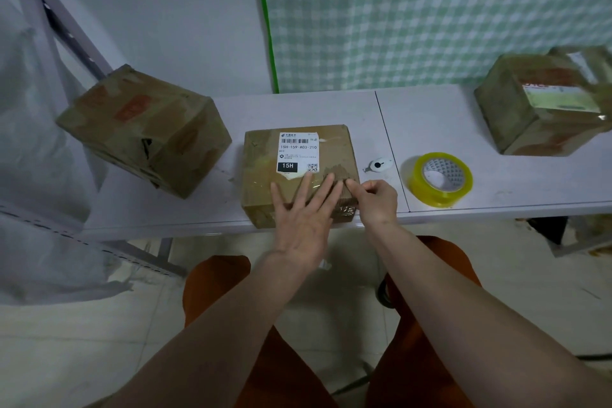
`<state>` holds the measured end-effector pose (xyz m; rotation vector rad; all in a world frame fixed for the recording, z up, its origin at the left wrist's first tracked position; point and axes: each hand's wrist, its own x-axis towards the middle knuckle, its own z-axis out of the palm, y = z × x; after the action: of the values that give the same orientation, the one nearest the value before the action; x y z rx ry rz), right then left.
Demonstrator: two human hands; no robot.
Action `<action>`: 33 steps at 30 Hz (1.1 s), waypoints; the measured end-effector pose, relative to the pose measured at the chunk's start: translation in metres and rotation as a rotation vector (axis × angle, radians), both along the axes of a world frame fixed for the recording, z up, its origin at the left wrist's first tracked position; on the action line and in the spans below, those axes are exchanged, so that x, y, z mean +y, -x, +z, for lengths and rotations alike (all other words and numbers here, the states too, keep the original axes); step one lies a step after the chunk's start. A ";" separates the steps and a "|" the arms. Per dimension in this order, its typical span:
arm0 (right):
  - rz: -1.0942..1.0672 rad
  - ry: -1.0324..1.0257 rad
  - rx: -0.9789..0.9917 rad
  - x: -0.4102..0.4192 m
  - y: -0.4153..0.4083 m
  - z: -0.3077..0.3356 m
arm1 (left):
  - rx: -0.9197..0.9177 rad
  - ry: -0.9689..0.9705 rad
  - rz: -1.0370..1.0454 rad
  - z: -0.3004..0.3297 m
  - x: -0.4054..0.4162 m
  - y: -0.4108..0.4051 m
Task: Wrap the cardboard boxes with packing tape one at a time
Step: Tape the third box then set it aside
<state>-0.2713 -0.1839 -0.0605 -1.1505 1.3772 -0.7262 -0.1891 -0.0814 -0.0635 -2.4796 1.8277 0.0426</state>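
Observation:
A small cardboard box (265,156) with a white shipping label lies at the table's front edge. My left hand (303,215) lies flat on its top, fingers straight and spread, pressing clear tape down. At the box's right edge, my right hand (374,197) has curled fingers, thumb and forefinger pinching the tape there. A roll of yellowish packing tape (442,179) lies flat on the table to the right. A small white cutter (379,165) sits between box and roll.
A larger worn cardboard box (145,129) stands at the table's left end, another (536,106) at the far right. The white table (463,119) backs onto a wall and a green checked curtain. A metal shelf frame with plastic sheeting stands at left.

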 end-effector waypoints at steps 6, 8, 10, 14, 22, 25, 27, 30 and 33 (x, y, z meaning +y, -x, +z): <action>0.009 -0.009 -0.093 0.008 0.009 -0.004 | -0.037 -0.101 0.029 0.005 -0.004 0.003; -0.039 -0.034 -0.118 0.006 0.006 -0.002 | -0.041 -0.121 0.050 0.004 -0.006 0.007; -0.091 -0.068 -0.137 0.002 -0.001 0.001 | -0.037 -0.139 0.085 0.005 -0.011 0.010; -0.185 -0.109 -0.192 -0.007 -0.010 0.001 | -0.056 -0.117 0.105 0.005 -0.027 0.015; 0.012 0.012 -0.070 -0.024 0.001 -0.001 | -0.024 -0.064 -0.043 -0.002 -0.031 0.009; 0.135 0.264 0.166 -0.041 0.020 -0.006 | -0.028 -0.063 -0.025 -0.003 -0.037 0.008; 0.175 0.425 0.455 -0.058 0.041 -0.016 | -0.031 -0.071 -0.018 -0.003 -0.041 0.007; 0.177 0.451 0.779 -0.079 0.076 -0.029 | -0.039 -0.074 -0.016 -0.003 -0.044 0.007; 0.243 0.448 0.945 -0.094 0.099 -0.045 | -0.034 -0.065 0.000 -0.004 -0.045 0.008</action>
<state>-0.3700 -0.2776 -0.1053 -2.1447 1.8231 -0.2994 -0.1972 -0.1267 -0.0670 -2.4215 1.7846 0.0582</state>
